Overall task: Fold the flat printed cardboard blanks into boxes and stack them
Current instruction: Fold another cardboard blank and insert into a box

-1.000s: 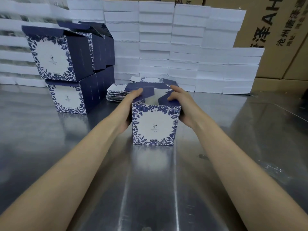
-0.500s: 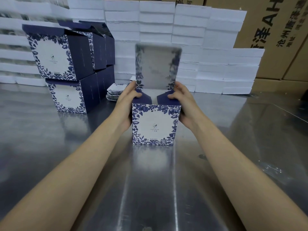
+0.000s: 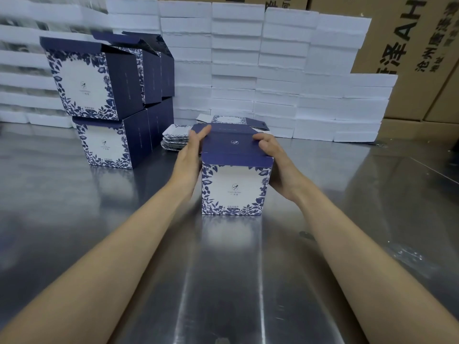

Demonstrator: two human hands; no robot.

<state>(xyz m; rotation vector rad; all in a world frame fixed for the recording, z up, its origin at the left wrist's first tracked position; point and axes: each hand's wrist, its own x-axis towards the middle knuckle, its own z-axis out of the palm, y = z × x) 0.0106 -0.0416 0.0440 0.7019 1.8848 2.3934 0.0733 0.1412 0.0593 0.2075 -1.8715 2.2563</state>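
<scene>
At the far left a stack [image 3: 99,100] of folded blue-and-white boxes sits two high on the steel table [image 3: 74,219], top flaps standing open, with white foam slabs [image 3: 236,58] piled along the wall behind. Just right of the stack lies a low pile of flat blanks [image 3: 175,140]. Then the left hand [image 3: 188,160] — fingers straight and together, laid flat against the left side of the box [image 3: 234,189], fingertips reaching the lid's far corner. The box stands upright mid-table, its dark lid [image 3: 231,145] folded down over the top. The right hand [image 3: 275,167] grips the other side — palm on the wall, fingers curled over the lid's right edge. Brown cartons [image 3: 409,45] with printed characters stand far right.
</scene>
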